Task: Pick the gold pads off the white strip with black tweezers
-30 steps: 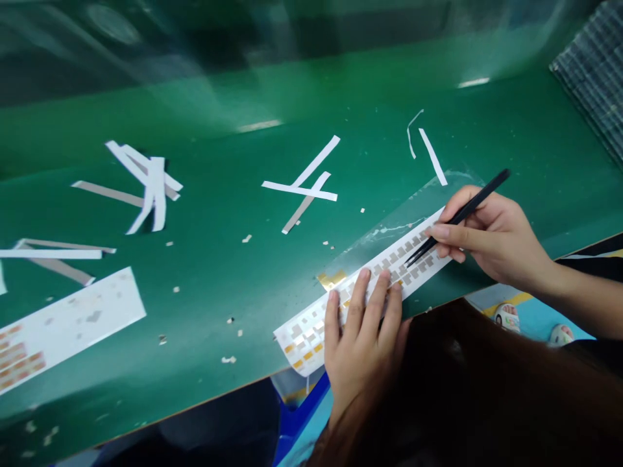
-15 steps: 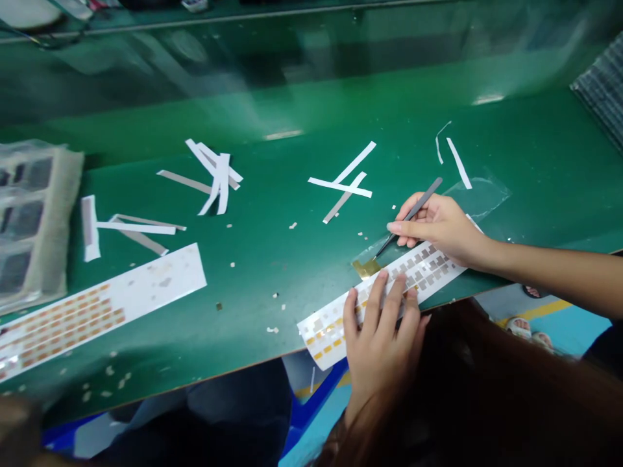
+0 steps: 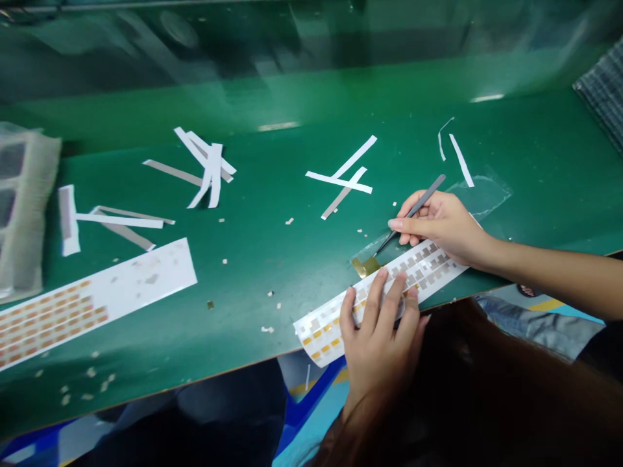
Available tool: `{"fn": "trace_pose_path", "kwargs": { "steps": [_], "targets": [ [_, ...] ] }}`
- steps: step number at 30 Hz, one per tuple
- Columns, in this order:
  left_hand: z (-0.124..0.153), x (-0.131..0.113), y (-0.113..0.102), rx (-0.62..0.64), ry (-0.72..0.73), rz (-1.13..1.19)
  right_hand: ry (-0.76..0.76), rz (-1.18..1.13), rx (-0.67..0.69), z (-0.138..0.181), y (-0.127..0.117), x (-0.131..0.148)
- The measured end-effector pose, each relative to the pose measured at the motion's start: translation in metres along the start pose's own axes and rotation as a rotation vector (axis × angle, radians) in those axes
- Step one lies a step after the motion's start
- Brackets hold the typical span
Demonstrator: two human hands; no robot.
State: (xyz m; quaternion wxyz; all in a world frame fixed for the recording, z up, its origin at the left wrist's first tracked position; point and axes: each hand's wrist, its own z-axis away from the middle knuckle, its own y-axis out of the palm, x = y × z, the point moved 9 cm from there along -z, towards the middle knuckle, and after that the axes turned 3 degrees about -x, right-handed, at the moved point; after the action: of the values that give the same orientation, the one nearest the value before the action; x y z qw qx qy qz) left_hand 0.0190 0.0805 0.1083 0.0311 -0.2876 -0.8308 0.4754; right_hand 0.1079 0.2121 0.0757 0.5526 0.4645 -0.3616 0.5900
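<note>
My right hand (image 3: 440,224) is closed around dark tweezers (image 3: 422,206), held like a pen. Their tips touch a gold-coloured film piece (image 3: 366,266), which lies against the upper edge of a long white sheet (image 3: 321,325). Rows of small grey and amber patches cover this sheet. My left hand (image 3: 382,327) lies on the sheet with its fingers spread, covering some of the patches. A clear film (image 3: 481,194) lies behind my right wrist. Whether the tweezers grip the gold piece or only touch it, I cannot tell.
White and grey paper strips (image 3: 213,175) lie in loose piles on the green table (image 3: 263,240). Another white sheet (image 3: 168,263) with orange patches is at the left, near a bagged tray (image 3: 36,214). Tiny scraps dot the surface. A person's dark-clothed legs (image 3: 209,421) show below the table edge.
The view has shifted slightly, so things at the left sit further left. A blurred shape at the lower left corner has gone from view. My hands and the tweezers have hardly moved.
</note>
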Motion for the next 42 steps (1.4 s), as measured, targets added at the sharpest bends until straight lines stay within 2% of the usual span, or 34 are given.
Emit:
{"fn": "trace_pose_path", "kwargs": {
  "steps": [42],
  "targets": [
    [0.0002, 0.0024, -0.0001, 0.006, -0.024, 0.022, -0.011, -0.027, 0.014, 0.0001, 0.0021, -0.0007]
  ]
}}
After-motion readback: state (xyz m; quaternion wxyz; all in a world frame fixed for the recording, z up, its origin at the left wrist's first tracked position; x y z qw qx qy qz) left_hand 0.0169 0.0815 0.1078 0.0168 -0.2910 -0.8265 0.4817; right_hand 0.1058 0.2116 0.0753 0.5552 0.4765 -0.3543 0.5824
